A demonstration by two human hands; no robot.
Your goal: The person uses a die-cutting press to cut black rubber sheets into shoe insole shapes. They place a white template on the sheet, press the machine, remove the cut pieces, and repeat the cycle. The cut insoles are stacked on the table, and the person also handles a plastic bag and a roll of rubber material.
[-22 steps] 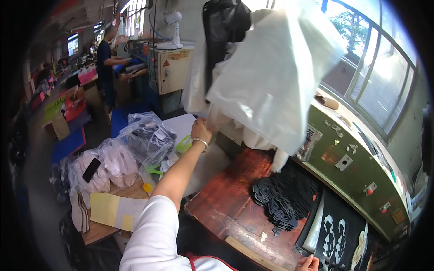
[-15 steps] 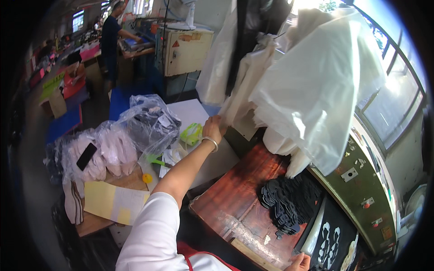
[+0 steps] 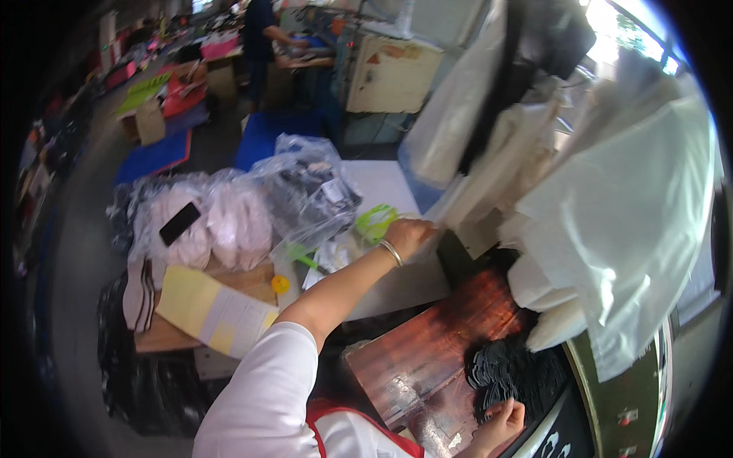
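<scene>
My left hand point(image 3: 410, 235), a bangle at its wrist, is stretched forward with the fingers closed on the edge of a thin translucent plastic bag point(image 3: 458, 208). This bag hangs among other pale plastic sheets. By the front edge of the pile of thin black cut pieces point(image 3: 513, 372), my right hand point(image 3: 502, 420) has its fingers curled together. Whether anything is pinched in them is too unclear to tell. The pile lies on a worn reddish-brown board point(image 3: 427, 336). White cut-out shapes point(image 3: 551, 443) show on a black surface beside it.
Large white plastic sheets point(image 3: 611, 221) hang over the right side, above a green machine panel point(image 3: 622, 397). At left are bagged pale pink pieces point(image 3: 237, 217), a phone point(image 3: 179, 224), yellow paper point(image 3: 191, 301) and a yellow round object point(image 3: 280, 284). A person point(image 3: 259, 38) stands at a far machine.
The view has swung left, so the scene sits farther right. My right hand has moved from beside the white strip to the black pile. My left hand stays at the hanging plastic.
</scene>
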